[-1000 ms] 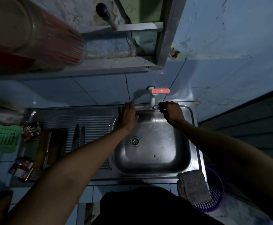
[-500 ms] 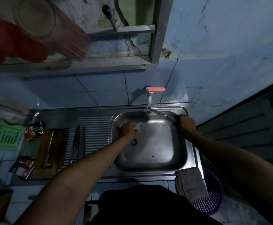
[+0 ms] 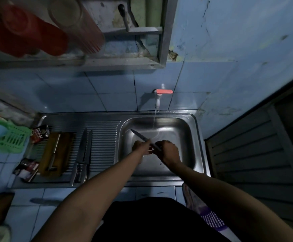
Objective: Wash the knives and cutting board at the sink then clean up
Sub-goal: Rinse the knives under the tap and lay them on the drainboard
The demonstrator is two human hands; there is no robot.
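A: How far along is it?
B: Early, I judge. Mid-frame over the sink (image 3: 197,145), the right hand (image 3: 168,151) grips a knife (image 3: 139,135) by its handle; the left hand (image 3: 140,146) pinches the blade.
A: What's left?
B: Two knives (image 3: 84,151) and the cutting board (image 3: 55,154) wait at the left.

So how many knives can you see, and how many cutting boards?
Steel knives: 4, one held over the sink, two side by side on the drainboard, one on the board
Brown wooden cutting boards: 1
Total: 5
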